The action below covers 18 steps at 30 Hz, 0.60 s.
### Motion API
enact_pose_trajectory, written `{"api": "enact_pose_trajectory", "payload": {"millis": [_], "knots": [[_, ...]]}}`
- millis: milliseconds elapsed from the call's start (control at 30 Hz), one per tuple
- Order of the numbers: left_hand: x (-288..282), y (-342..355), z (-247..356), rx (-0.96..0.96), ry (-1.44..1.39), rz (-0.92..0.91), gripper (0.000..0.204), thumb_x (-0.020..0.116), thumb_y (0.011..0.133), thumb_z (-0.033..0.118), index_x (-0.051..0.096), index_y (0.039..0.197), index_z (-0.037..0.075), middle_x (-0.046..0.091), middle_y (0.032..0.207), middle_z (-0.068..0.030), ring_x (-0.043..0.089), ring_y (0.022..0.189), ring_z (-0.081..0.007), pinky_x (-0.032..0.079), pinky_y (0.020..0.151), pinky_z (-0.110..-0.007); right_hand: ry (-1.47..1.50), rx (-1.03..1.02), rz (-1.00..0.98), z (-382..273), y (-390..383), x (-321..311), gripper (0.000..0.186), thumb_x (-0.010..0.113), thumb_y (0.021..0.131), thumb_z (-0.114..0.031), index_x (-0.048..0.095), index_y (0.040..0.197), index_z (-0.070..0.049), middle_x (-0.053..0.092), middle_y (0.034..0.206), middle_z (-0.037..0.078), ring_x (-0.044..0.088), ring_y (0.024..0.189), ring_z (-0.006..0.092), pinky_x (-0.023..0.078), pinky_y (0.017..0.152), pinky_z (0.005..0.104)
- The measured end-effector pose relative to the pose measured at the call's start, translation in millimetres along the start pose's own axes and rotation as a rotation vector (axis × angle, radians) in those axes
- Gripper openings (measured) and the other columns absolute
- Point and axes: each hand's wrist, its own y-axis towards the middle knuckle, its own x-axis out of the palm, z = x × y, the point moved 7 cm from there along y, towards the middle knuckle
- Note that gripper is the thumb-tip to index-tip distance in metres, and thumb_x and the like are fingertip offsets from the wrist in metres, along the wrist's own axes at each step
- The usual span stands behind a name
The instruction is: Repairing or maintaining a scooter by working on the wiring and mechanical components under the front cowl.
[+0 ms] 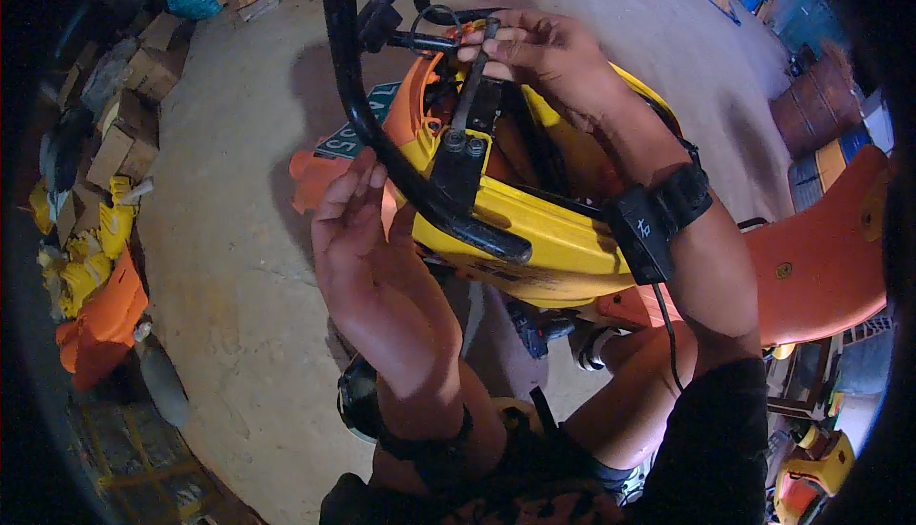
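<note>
Dark sleeve [716, 439] lies closest, behind the right hand [544, 48], which pinches a flat metal strip [469, 95] above the yellow fairing [534, 224]; a weak fingertip hold could drop it inside. Left hand [358, 215], half-open, hangs by the black rail [345, 76], contact unclear; slack bolts [456, 141] could let that tilt.

1. My feed comes from the left head-worn fisheye, above and behind the left hand [361, 215] and right hand [539, 52], facing down and forward.
2. Both hands show close, forearms [415, 334] entering from below.
3. The wide lens takes in floor [234, 229] beyond and left of them.
</note>
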Motion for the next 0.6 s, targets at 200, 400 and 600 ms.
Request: {"api": "enact_pose_trajectory", "payload": {"millis": [200, 400, 600], "knots": [[0.0, 0.3, -1.5, 0.004, 0.006, 0.023, 0.035, 0.045, 0.088, 0.015, 0.05, 0.118, -0.001, 0.056, 0.12, -0.0122, 0.053, 0.113, -0.0203, 0.04, 0.098, -0.038, 0.123, 0.087, -0.107, -0.4, -7.6, 16.9, 0.052, 0.059, 0.09, -0.009, 0.034, 0.136, -0.001, 0.064, 0.106, 0.018, 0.065, 0.095, 0.0259, 0.055, 0.083, 0.0313], [2.1, -0.5, -2.7, 0.0, 0.023, 0.021, 0.034, 0.044, 0.088, 0.018, 0.05, 0.116, 0.0, 0.056, 0.12, -0.0116, 0.052, 0.114, -0.0194, 0.038, 0.097, -0.038, 0.171, 0.086, -0.171, -1.1, -5.8, 29.1, 0.06, 0.059, 0.09, -0.011, 0.027, 0.14, -0.002, 0.064, 0.105, 0.018, 0.067, 0.088, 0.0253, 0.055, 0.078, 0.034], [2.9, 1.5, -4.2, 0.034, 0.049, 0.059, 0.033, 0.045, 0.091, 0.011, 0.052, 0.119, -0.004, 0.056, 0.118, -0.0126, 0.054, 0.111, -0.0213, 0.043, 0.097, -0.035, 0.001, 0.063, -0.187, -8.4, 3.9, 42.6, 0.063, 0.062, 0.089, -0.008, 0.025, 0.14, -0.002, 0.065, 0.1, 0.017, 0.067, 0.09, 0.0258, 0.054, 0.079, 0.0346]]}}
